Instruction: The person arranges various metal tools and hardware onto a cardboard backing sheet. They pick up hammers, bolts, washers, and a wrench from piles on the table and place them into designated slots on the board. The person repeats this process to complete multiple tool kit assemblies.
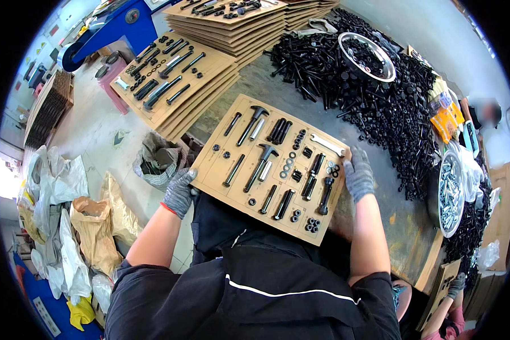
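Observation:
A brown cardboard board (pixel 207 173) is held tilted before my body, at the near edge of the table. My left hand (pixel 179 191), in a grey knit glove, grips its left edge. My right hand (pixel 359 174), gloved alike, is closed on the right edge beside a silver open-end wrench (pixel 327 145). On the board lie black bolts in several lengths, including two T-headed ones such as the near T-headed bolt (pixel 260 168). Silver sleeves, flat washers (pixel 289 161) and black nuts (pixel 312 225) sit among them in groups. Parts of the fingers are hidden by the board.
Stacked boards with similar hardware (pixel 201 85) stand at the far left. Loose black bolts (pixel 317 65) cover the table's far right, with a steel bowl (pixel 392 73) on them. A bowl of silver bolts (pixel 452 195) stands right. Sacks (pixel 93 226) lie left; a co-worker's gloved hand (pixel 457 285) shows lower right.

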A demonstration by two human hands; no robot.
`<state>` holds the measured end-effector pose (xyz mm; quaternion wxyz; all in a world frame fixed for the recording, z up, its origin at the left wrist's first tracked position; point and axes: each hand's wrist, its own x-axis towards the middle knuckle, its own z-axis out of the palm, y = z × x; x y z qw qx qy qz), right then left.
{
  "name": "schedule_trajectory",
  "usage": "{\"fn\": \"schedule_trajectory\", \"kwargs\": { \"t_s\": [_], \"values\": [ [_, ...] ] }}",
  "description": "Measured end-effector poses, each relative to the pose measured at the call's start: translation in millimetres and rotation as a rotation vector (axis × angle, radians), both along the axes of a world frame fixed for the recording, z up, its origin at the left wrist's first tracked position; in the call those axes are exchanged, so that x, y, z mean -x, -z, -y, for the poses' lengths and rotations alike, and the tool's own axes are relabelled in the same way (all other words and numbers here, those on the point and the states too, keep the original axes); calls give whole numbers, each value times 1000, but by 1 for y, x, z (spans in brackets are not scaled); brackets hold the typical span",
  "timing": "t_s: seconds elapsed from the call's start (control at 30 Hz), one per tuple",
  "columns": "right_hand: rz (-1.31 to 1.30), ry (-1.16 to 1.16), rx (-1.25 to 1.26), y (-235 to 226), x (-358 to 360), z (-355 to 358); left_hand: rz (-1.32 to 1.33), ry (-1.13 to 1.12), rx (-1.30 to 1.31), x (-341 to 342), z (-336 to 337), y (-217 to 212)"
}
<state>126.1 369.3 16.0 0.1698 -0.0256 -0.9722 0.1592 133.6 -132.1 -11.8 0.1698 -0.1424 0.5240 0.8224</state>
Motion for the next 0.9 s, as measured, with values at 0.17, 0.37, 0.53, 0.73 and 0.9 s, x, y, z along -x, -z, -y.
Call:
{"fn": "schedule_trajectory", "kwargs": {
  "t_s": [0.17,0.37,0.53,0.73,0.9],
  "values": [
    [345,23,29,-24,55,18,-7,57,-179,-29,-36,6],
    [477,36,297,-10,89,-7,-138,212,-244,-28,-68,-5],
    [506,125,557,-27,89,-12,-196,189,-296,-24,-71,-2],
    [395,42,577,-105,92,-17,-193,179,-382,-4,-76,-72],
    [426,38,689,-168,108,13,-298,72,-378,23,-52,-103]
  ]
}}
